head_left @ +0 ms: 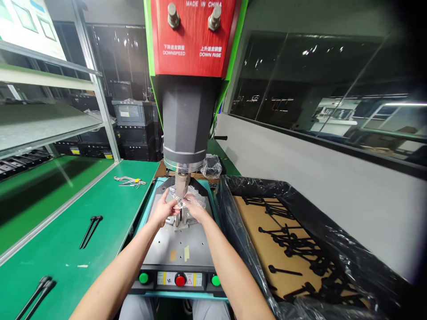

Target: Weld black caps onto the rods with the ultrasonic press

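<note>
Both hands, left hand (166, 210) and right hand (195, 209), pinch the clear plastic wrap (182, 200) with nearly closed fingers under the press head (183, 180).

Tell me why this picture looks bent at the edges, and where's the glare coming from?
Head view: the wide lens bows the shelf and stretches the forearms. The window mirrors indoor lights. The clear plastic film, pinched by the left hand and right hand, glints, as does the black bin liner. The top right corner fades to dark.
</note>
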{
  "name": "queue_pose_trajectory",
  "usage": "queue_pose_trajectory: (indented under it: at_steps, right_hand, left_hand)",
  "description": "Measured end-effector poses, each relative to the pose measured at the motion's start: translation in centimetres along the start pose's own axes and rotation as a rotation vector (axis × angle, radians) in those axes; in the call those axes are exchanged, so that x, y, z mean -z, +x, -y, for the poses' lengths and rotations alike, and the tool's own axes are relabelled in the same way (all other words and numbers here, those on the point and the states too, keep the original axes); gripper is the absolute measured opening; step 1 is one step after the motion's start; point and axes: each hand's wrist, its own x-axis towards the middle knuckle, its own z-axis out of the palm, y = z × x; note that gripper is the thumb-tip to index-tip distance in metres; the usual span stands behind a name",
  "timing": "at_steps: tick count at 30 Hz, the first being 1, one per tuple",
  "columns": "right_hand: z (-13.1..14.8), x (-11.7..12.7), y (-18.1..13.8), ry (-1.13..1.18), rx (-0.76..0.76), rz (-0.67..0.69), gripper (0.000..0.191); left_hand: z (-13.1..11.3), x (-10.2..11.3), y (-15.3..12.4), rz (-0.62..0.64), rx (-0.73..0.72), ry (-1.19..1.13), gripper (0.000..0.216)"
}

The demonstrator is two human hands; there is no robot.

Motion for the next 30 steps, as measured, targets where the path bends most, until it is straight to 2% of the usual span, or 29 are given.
queue_pose_trajectory:
  at_steps: [7, 9, 11, 13, 16, 19, 22, 24, 26, 30]
  right_hand:
    - [-1.4, -0.6, 0.9, 0.022, -0.027, -0.080, 0.017]
    - [-1.8, -0.9, 0.8, 0.048, -0.043, -0.105, 0.022]
    - [-2.3, -1.2, 0.1, 0.079, -0.064, -0.130, 0.036]
    - [-3.0, -1.3, -1.1, 0.141, -0.072, -0.149, 0.052]
    - [-4.2, -1.3, -3.9, 0.368, -0.089, -0.189, 0.063]
    - [-5.0, -0.9, -7.2, 0.601, -0.149, -0.238, 0.066]
    - [-4.8, -0.3, -10.0, 0.700, -0.134, -0.200, 0.062]
    - [-4.2, 0.0, -11.3, 0.717, -0.100, -0.144, 0.062]
    - [-3.6, 0.1, -11.9, 0.684, -0.093, -0.143, 0.062]
    - [-3.7, 0.2, -11.8, 0.434, -0.173, -0.338, 0.043]
  left_hand:
    - [0.2, 0.1, 0.0, 0.000, 0.020, 0.006, 0.090]
    - [0.4, 0.1, -0.1, -0.004, 0.018, 0.015, 0.090]
    - [0.6, 0.1, -0.1, -0.016, 0.012, 0.019, 0.091]
    - [0.8, 0.2, -0.2, -0.026, 0.014, 0.016, 0.093]
    - [1.3, 0.5, -0.4, -0.024, 0.028, 0.018, 0.093]
    - [1.8, 0.8, -0.7, -0.032, 0.041, 0.022, 0.090]
    - [2.3, 1.2, -1.0, -0.035, 0.056, 0.027, 0.088]
    - [2.6, 1.4, -1.1, -0.031, 0.062, 0.031, 0.086]
    - [2.9, 1.7, -1.2, -0.027, 0.063, 0.022, 0.083]
    - [3.4, 2.1, -1.3, -0.032, 0.053, -0.017, 0.068]
